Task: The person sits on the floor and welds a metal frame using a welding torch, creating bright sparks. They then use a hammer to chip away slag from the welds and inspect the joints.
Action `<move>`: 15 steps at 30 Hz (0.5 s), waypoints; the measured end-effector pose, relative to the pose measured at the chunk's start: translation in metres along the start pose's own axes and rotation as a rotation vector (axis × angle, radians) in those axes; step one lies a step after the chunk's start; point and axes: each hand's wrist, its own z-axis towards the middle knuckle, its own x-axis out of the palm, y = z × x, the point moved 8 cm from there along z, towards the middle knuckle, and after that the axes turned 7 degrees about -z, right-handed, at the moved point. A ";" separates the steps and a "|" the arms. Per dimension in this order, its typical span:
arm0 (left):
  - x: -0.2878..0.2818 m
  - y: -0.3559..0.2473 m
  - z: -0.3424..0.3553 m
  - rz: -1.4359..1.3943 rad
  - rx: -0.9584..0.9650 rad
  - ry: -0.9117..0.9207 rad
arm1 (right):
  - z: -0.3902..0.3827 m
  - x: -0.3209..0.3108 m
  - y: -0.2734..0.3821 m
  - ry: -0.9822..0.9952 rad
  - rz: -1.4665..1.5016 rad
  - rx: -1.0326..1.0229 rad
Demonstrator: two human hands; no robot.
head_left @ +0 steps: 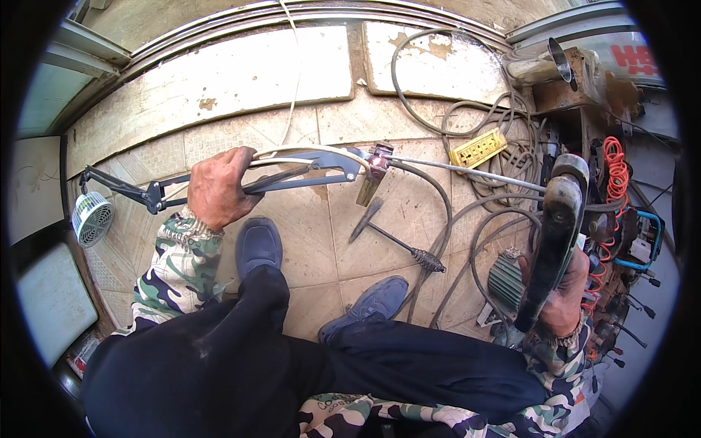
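Observation:
My left hand [219,188] is closed round a dark, hinged, spring-loaded arm [296,175], held level above the floor. From its left end hangs a small white-and-green fan [93,219]. At its right end sits a reddish-brown metal bracket [374,172] with a bright pinkish spot. My right hand [566,296] is wrapped round a thick black tool that looks like a welding electrode holder [553,241], which hides part of the fingers. A long thin grey rod [467,172] runs from this tool to the bracket. Below the bracket, a chipping hammer [394,241] with a coiled-wire handle lies on the tiles.
A yellow power strip [478,148] lies among looped cables [511,120]. An orange coiled hose [615,171] and several tools crowd the right side. Two pale slabs [212,87] lie along the far doorway. My shoes [259,247] rest on the tiled floor [314,314].

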 end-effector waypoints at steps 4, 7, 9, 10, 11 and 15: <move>-0.001 0.000 0.000 -0.002 0.004 -0.010 | 0.001 -0.001 0.000 -0.008 -0.012 0.037; 0.000 0.000 0.001 -0.001 0.008 -0.008 | 0.000 -0.001 0.003 0.005 0.010 0.019; 0.000 0.000 0.001 -0.002 0.007 -0.006 | 0.000 0.000 0.001 -0.003 -0.008 0.029; 0.000 -0.001 0.001 -0.002 0.008 -0.004 | 0.000 0.000 0.000 -0.007 -0.018 0.035; 0.000 0.000 0.000 -0.006 0.009 -0.006 | 0.000 0.000 0.000 -0.010 -0.020 0.044; -0.003 -0.001 -0.002 -0.023 0.046 -0.040 | 0.000 -0.005 0.001 -0.075 -0.088 -0.032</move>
